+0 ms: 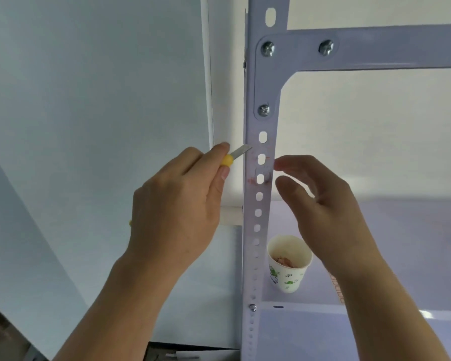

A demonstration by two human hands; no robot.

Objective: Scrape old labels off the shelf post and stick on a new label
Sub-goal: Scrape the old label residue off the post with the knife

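A pale grey perforated shelf post runs top to bottom in the middle. Faint red and grey label residue clings to it around two of its holes. My left hand grips a yellow-handled utility knife, whose blade tip touches the post's left edge just above the residue. My right hand hovers just right of the post at the same height, fingers curled and apart, holding nothing. The tip of its forefinger is close to the post's right edge.
A paper cup with a green leaf print stands on the shelf board right of the post, with brownish scraps inside. A horizontal beam is bolted to the post above. A strip of reddish labels peeks out under my right wrist.
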